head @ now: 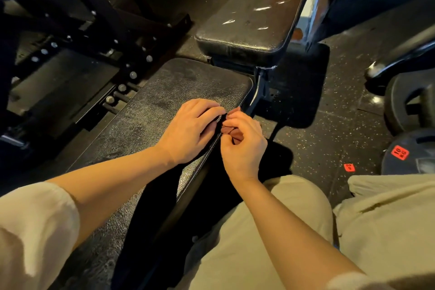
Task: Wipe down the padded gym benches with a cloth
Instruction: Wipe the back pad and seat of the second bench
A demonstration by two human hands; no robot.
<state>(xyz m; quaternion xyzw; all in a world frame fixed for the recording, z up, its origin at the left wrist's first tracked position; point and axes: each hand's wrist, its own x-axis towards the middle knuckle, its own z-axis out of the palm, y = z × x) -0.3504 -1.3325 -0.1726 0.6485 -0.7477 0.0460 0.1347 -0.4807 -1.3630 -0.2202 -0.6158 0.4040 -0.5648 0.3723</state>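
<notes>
— Two hands are in the middle. But start on the left. What is there?

— A black metal rack [77,37] with round bolts. It stands on the floor, just beside the desk [150,110], the long black padded one.

— And next?

— The left hand [188,129] lies on the pad near its right edge. Its fingers are curled over a dark cloth [219,122] and pinch it.

— Where is the cloth?

— Right at the pad's right edge, between both hands. It is small and mostly hidden.

— And the other hand?

— The right hand [242,141] is just beside the left one. Its fingers curl in and pinch a reddish bit of the same cloth.

— Farther back?

— A second black pad [256,12] with shiny scuffs.

— And far right?

— Black weight plates [409,148] on the speckled floor [334,110]. One has a red "10 KG" sticker [399,152].
</notes>
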